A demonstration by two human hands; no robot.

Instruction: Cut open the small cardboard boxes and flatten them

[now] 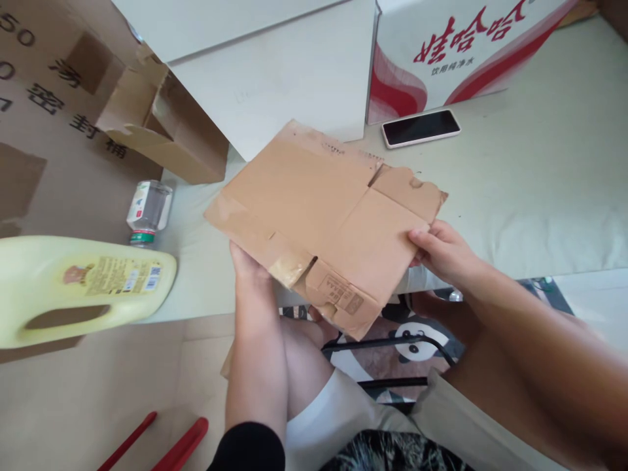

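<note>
A flattened brown cardboard box (314,196) is held up in front of me, tilted, with slotted flaps and clear tape along its edges. My right hand (444,252) grips its right edge, thumb on top and fingers underneath. At the near left edge, my left hand (250,267) supports it from below; most of those fingers are hidden behind the cardboard. Small printing shows on the flap nearest me.
Behind the cardboard stand a white box (284,78), a red-and-white carton (441,65) and a phone (420,128) on a pale covered surface. To the left are an open cardboard box (191,144), a clear bottle (150,209) and a large yellow jug (88,281).
</note>
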